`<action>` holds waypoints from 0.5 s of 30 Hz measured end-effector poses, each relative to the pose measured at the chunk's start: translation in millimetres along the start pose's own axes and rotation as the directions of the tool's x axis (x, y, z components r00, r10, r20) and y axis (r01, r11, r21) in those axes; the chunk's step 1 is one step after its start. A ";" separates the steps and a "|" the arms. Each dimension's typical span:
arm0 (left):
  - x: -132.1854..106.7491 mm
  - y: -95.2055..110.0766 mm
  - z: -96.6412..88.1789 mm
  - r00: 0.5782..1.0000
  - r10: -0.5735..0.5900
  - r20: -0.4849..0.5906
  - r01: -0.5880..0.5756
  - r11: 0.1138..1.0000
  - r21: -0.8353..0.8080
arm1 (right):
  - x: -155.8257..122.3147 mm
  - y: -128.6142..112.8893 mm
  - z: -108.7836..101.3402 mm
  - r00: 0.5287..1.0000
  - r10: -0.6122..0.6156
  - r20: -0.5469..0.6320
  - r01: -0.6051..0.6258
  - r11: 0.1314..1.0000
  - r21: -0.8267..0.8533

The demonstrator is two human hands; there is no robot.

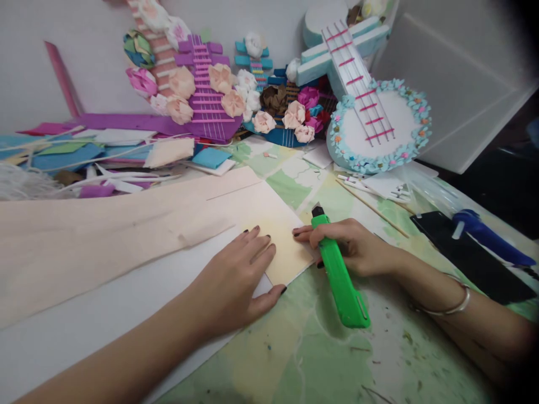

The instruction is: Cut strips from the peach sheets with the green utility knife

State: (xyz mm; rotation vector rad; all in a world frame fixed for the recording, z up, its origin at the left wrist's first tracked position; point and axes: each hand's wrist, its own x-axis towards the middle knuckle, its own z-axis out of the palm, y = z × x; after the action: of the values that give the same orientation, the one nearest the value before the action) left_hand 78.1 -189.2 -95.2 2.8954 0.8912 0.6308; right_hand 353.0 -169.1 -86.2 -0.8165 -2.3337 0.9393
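My left hand (240, 275) lies flat with its fingers stretched over a pale yellow piece of paper or card (288, 247) and the white sheet (147, 306) under it. In my right hand (351, 244) is a green utility knife (339, 280), its dark tip pointing away from me and a short bit of blade showing. Some right fingertips touch the right edge of the pale yellow piece. Beyond my left hand, a long peach-coloured paper strip (105, 235) stretches across the white sheet to the left.
Paper-decorated guitar models stand at the back, among them a purple one (210, 104) and a white-and-blue one (374, 112). Coloured scraps (69, 157) pile up at the left. A blue-handled glue gun (490, 235), a black slab (471, 258) and a thin stick (373, 207) lie right.
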 end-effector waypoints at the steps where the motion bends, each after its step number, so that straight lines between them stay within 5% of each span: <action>1: -0.1 0.3 -0.1 1.000 0.000 0.003 0.000 1.000 0.004 | 0.0 -0.1 -0.1 1.000 -0.001 0.001 0.001 1.000 0.002; 15: -0.9 -2.5 -1.6 0.998 0.055 -0.003 -0.055 0.998 0.009 | 0.4 0.5 -0.3 1.000 -0.002 0.005 0.002 1.000 -0.007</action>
State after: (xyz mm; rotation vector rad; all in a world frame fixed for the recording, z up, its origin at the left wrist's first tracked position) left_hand 75.5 -187.8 -94.5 2.9372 0.8189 0.6369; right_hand 353.0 -168.4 -86.3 -0.8151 -2.3423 0.9341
